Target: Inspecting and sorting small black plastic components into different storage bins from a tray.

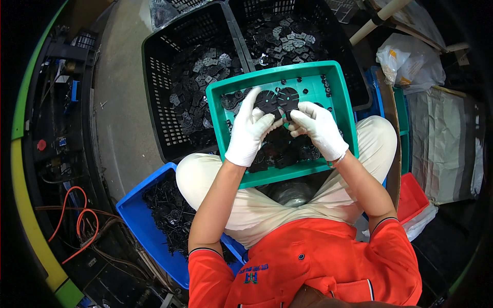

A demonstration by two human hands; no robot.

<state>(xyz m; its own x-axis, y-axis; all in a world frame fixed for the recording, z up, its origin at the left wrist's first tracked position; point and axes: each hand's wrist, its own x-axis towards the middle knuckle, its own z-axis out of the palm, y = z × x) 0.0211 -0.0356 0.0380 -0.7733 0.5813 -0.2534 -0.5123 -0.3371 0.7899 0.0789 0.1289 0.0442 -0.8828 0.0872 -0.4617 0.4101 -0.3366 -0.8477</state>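
Note:
White gloves cover both of my hands, which meet above a green tray resting across my lap. My left hand pinches a round black plastic part with fine slots, held near the tray's middle. Another round black part sits right beside it, gripped at its lower edge by the thumb and fingers of my right hand. The two discs look side by side and touching; whether they are joined, I cannot tell. More black parts lie in the tray under my hands, and small black rings dot its far right.
Beyond the tray stand two black mesh crates with many black parts. A blue bin of thin black pieces is at my left knee. To the right are a red tray, plastic bags and a wrapped box. Machinery lines the left.

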